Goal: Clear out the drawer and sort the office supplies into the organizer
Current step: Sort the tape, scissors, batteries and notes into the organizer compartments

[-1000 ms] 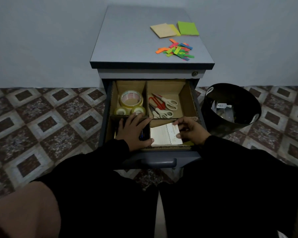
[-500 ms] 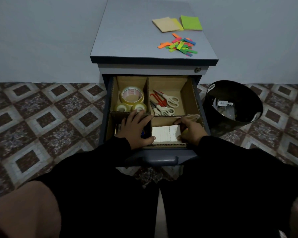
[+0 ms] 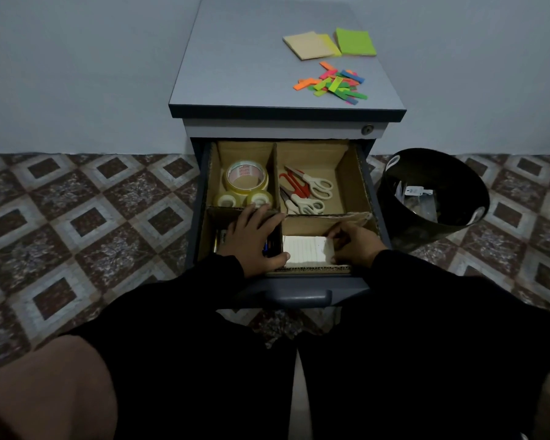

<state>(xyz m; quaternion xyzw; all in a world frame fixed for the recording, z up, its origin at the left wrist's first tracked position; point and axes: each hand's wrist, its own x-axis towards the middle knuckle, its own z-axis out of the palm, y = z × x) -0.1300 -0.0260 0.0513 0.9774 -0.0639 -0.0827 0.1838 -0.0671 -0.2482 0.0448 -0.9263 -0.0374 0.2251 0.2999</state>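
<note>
Lowered since earlier, the white stack (image 3: 308, 252) sits in the organizer's (image 3: 351, 182) front-right compartment, right hand (image 3: 354, 244) pinching its edge, left hand (image 3: 254, 238) flat alongside; seating it, release seems next.

The cabinet (image 3: 251, 74) stands against the wall, its drawer (image 3: 299, 295) pulled out toward the person. On the cabinet's top, at the back right, lie the note pads (image 3: 329, 44); the flags (image 3: 334, 84) lie in a heap just in front of them. In the drawer sits the organizer (image 3: 353, 179), split into four compartments. The tape rolls (image 3: 244, 185) are in the back left one, the scissors (image 3: 305, 192) in the back right. The left hand (image 3: 254, 239) rests over the front left compartment, on the pens (image 3: 218, 241). The right hand (image 3: 353, 242) is in the front right compartment, touching the right edge of the paper stack (image 3: 305, 250). The bin (image 3: 432, 195) stands on the floor right of the cabinet.
</note>
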